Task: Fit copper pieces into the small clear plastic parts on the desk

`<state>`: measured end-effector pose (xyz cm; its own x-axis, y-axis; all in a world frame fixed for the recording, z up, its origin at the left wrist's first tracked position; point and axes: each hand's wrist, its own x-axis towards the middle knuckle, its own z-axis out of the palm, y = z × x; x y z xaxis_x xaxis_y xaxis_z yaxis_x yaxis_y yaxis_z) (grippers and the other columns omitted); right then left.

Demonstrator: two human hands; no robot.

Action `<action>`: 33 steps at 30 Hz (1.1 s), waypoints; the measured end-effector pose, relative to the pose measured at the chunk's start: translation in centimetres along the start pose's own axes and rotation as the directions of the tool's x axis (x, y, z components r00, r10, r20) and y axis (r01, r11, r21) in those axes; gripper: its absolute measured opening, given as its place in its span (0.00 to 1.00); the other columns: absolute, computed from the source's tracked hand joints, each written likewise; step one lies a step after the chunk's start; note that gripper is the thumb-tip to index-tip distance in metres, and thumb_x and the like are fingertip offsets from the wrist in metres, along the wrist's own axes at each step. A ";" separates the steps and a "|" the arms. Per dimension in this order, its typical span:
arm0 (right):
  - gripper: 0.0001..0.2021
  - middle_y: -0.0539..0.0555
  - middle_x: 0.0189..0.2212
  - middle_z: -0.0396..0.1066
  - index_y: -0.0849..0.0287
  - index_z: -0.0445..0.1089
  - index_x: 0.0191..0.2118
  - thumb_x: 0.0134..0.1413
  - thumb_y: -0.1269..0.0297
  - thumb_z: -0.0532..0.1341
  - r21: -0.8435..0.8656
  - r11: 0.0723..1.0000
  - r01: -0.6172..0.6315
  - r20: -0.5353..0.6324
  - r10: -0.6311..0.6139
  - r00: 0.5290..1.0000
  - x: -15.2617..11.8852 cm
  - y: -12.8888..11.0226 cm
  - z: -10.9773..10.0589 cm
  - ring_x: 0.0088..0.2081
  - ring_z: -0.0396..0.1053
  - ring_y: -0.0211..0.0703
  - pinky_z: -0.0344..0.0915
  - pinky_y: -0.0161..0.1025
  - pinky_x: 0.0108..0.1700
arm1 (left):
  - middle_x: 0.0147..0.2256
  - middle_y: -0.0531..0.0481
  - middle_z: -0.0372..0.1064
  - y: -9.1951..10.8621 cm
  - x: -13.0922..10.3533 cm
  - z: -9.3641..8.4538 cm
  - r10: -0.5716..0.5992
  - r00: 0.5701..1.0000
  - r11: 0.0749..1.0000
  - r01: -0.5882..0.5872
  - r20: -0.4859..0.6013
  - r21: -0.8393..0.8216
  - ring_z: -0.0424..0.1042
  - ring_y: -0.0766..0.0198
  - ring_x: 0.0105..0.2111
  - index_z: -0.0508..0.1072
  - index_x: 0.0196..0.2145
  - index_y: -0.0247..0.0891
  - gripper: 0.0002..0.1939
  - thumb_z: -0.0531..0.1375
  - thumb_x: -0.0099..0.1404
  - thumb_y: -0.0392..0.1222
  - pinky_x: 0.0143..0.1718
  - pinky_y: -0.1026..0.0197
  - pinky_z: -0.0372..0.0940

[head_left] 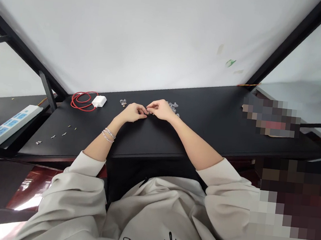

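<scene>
Pale grey sweatshirt up front, fingertips meeting at a tiny piece on black tabletop

Sweatshirt [146,200]: soft, loosely creased fabric, black print on the chest, sleeves pushed up toward the elbows. Silvery bracelet [109,134], several thin strands, on the left wrist.

Tabletop [203,124]: dark, smooth, matte, straight front edge. Over at left, a few thin light slivers [64,133] lie scattered on it. Power strip [15,124], long white body with blue panels, sits beyond the tabletop's left end.

Left hand [134,112] and right hand [161,109] come together around the middle of the tabletop. Right thumb and forefinger pinch a tiny piece [148,112]; left fingertips meet it from the other side, can't tell if they grip it too. Piece is mostly covered by fingers, shape and material unclear.

Clear pieces [175,105], rounded, glossy, see-through, cluster just beside the right hand. Smaller clear group [123,102] near the left hand. Farther left, white boxy charger [99,101] with glossy red cable [77,105] looped loosely. Behind everything, smooth pale wall [157,39] between black straight-edged frame bars [295,42].
</scene>
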<state>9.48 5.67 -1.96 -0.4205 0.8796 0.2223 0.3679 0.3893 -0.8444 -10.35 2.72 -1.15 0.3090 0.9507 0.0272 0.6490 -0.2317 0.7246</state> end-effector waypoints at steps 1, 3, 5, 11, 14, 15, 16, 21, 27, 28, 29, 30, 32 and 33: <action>0.07 0.54 0.30 0.81 0.60 0.82 0.36 0.56 0.75 0.66 0.012 1.000 -0.018 -0.007 0.018 1.000 0.0 0.0 0.0 0.32 0.77 0.41 0.72 0.37 0.42 | 0.28 0.49 0.77 0.1 0.0 0.0 0.011 1.000 1.000 -0.011 -0.013 0.004 0.67 0.70 0.19 0.82 0.37 0.34 0.10 0.68 0.56 0.40 0.22 0.66 0.61; 0.07 0.54 0.29 0.81 0.61 0.82 0.36 0.57 0.75 0.65 0.038 0.998 -0.041 -0.012 0.042 0.999 0.1 0.0 0.0 0.30 0.76 0.39 0.72 0.36 0.39 | 0.28 0.48 0.77 0.2 0.0 0.1 0.033 0.999 0.999 -0.032 -0.037 0.014 0.68 0.69 0.21 0.82 0.36 0.35 0.10 0.68 0.57 0.41 0.25 0.66 0.62; 0.06 0.54 0.29 0.80 0.61 0.81 0.35 0.58 0.75 0.65 0.065 0.997 -0.051 -0.011 0.052 0.999 0.2 -0.1 0.1 0.28 0.75 0.38 0.71 0.35 0.37 | 0.28 0.49 0.77 0.3 0.0 0.1 0.058 0.997 0.998 -0.056 -0.055 0.028 0.69 0.68 0.22 0.82 0.35 0.35 0.09 0.68 0.57 0.42 0.27 0.65 0.63; 0.06 0.55 0.29 0.80 0.63 0.80 0.35 0.59 0.75 0.64 0.095 0.993 -0.075 0.010 0.074 0.997 0.1 -0.3 0.0 0.28 0.73 0.36 0.69 0.33 0.33 | 0.22 0.52 0.74 0.3 0.1 0.1 0.118 0.989 0.991 -0.112 -0.092 0.073 0.67 0.68 0.21 0.82 0.32 0.36 0.07 0.69 0.58 0.42 0.29 0.64 0.63; 0.06 0.55 0.28 0.79 0.63 0.80 0.35 0.59 0.75 0.64 0.104 0.991 -0.087 0.021 0.085 0.996 -0.1 -0.4 0.0 0.28 0.73 0.37 0.67 0.32 0.31 | 0.21 0.52 0.73 0.3 0.1 0.1 0.143 0.984 0.987 -0.134 -0.102 0.091 0.66 0.68 0.22 0.82 0.31 0.35 0.07 0.69 0.58 0.42 0.29 0.63 0.62; 0.06 0.55 0.28 0.79 0.63 0.80 0.34 0.59 0.75 0.64 0.109 0.990 -0.089 0.022 0.087 0.996 -0.1 -0.5 0.0 0.28 0.73 0.36 0.67 0.31 0.30 | 0.21 0.51 0.73 0.3 0.0 0.1 0.149 0.983 0.986 -0.139 -0.105 0.095 0.66 0.67 0.22 0.81 0.30 0.35 0.07 0.69 0.58 0.42 0.29 0.63 0.62; 0.06 0.55 0.28 0.79 0.63 0.80 0.34 0.59 0.75 0.64 0.114 0.989 -0.091 0.021 0.089 0.996 -0.1 -0.6 0.0 0.28 0.73 0.36 0.66 0.31 0.29 | 0.21 0.51 0.73 0.3 0.1 0.1 0.154 0.982 0.985 -0.144 -0.108 0.097 0.67 0.67 0.22 0.82 0.30 0.35 0.07 0.69 0.58 0.43 0.29 0.63 0.62; 0.05 0.55 0.29 0.79 0.63 0.79 0.33 0.58 0.76 0.65 0.138 0.985 -0.102 0.029 0.099 0.995 -0.2 -0.7 0.1 0.27 0.72 0.36 0.64 0.30 0.25 | 0.24 0.51 0.75 0.0 0.1 0.3 0.188 0.975 0.978 -0.175 -0.120 0.112 0.66 0.67 0.23 0.81 0.30 0.36 0.06 0.69 0.58 0.42 0.31 0.63 0.62; 0.06 0.55 0.26 0.78 0.64 0.77 0.30 0.58 0.77 0.65 0.188 0.973 -0.134 0.027 0.131 0.991 -0.3 -0.9 0.2 0.26 0.71 0.35 0.65 0.29 0.23 | 0.28 0.50 0.77 -0.2 0.1 0.4 0.224 0.965 0.965 -0.200 -0.137 0.171 0.67 0.68 0.23 0.81 0.31 0.37 0.04 0.69 0.58 0.40 0.31 0.62 0.63; 0.07 0.55 0.26 0.78 0.64 0.76 0.30 0.58 0.77 0.65 0.195 0.971 -0.140 0.025 0.138 0.990 -0.3 -1.0 0.2 0.26 0.71 0.35 0.65 0.29 0.23 | 0.28 0.50 0.77 -0.2 0.1 0.4 0.230 0.963 0.963 -0.205 -0.138 0.175 0.67 0.68 0.24 0.82 0.32 0.37 0.05 0.69 0.58 0.40 0.31 0.62 0.63; 0.07 0.55 0.26 0.77 0.64 0.76 0.30 0.59 0.77 0.65 0.201 0.968 -0.147 0.024 0.145 0.989 -0.3 -1.1 0.2 0.26 0.71 0.35 0.65 0.29 0.23 | 0.28 0.50 0.77 -0.3 0.1 0.4 0.236 0.962 0.962 -0.210 -0.139 0.176 0.67 0.67 0.24 0.82 0.32 0.37 0.05 0.69 0.58 0.41 0.31 0.62 0.63; 0.06 0.55 0.26 0.77 0.64 0.76 0.30 0.59 0.76 0.65 0.208 0.966 -0.154 0.023 0.152 0.988 -0.3 -1.1 0.2 0.26 0.72 0.35 0.66 0.29 0.23 | 0.29 0.50 0.77 -0.3 0.1 0.3 0.239 0.960 0.961 -0.213 -0.142 0.176 0.67 0.67 0.24 0.82 0.33 0.37 0.06 0.69 0.59 0.41 0.31 0.62 0.64; 0.06 0.55 0.26 0.78 0.64 0.76 0.30 0.59 0.76 0.65 0.220 0.962 -0.164 0.022 0.163 0.986 -0.3 -1.2 0.2 0.26 0.72 0.35 0.66 0.29 0.23 | 0.29 0.50 0.77 -0.4 0.1 0.3 0.244 0.958 0.960 -0.217 -0.149 0.174 0.68 0.67 0.24 0.82 0.33 0.37 0.07 0.69 0.59 0.43 0.31 0.62 0.64; 0.06 0.55 0.26 0.78 0.64 0.76 0.30 0.59 0.77 0.65 0.223 0.960 -0.167 0.022 0.166 0.986 -0.3 -1.2 0.2 0.26 0.72 0.35 0.66 0.29 0.23 | 0.29 0.50 0.77 -0.5 0.1 0.3 0.244 0.958 0.960 -0.217 -0.149 0.176 0.68 0.67 0.24 0.82 0.33 0.37 0.07 0.69 0.59 0.43 0.31 0.62 0.64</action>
<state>9.00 4.87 -1.17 -0.3714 0.9260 0.0679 0.2388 0.1660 -0.9568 -10.42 2.89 -1.69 0.3508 0.8850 0.3060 0.6782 -0.4655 0.5687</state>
